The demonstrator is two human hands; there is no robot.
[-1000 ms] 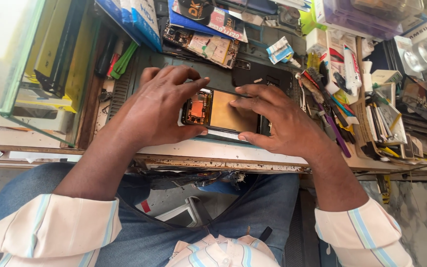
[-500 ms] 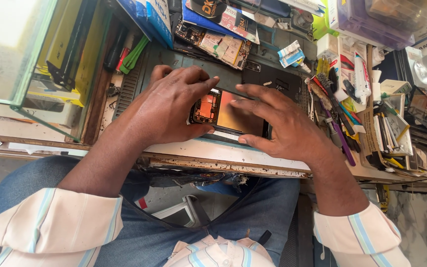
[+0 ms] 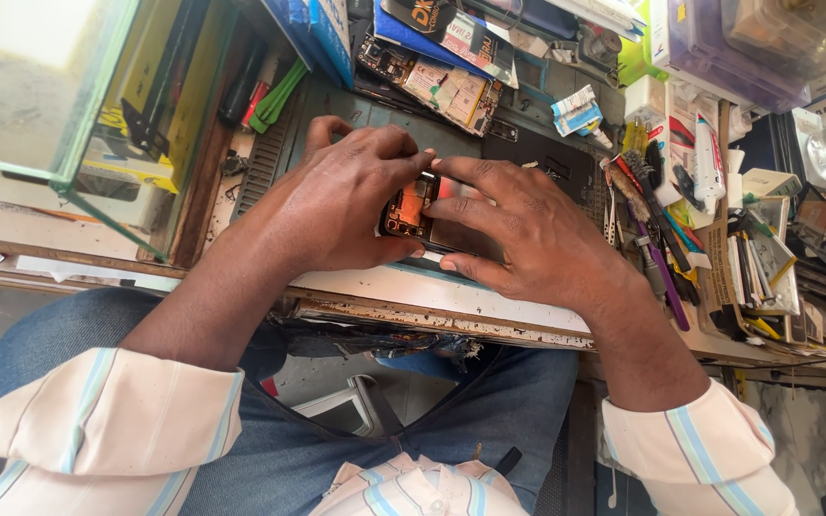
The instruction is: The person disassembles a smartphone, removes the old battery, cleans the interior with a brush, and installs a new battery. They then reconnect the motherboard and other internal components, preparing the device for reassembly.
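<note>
At the near edge of the cluttered desk, both hands, left hand and right hand, clamp an opened phone from either side, apparently steadying it.

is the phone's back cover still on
No, the phone lies open between the left hand and right hand, its inner parts exposed.

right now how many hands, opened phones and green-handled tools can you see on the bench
bare hands: 2, left hand and right hand, both resting on the phone
opened black phone with exposed orange circuitry: 1
green-handled tools lying at the top left of the grey work mat: 1 cluster, exact number unclear
total: 4
</note>
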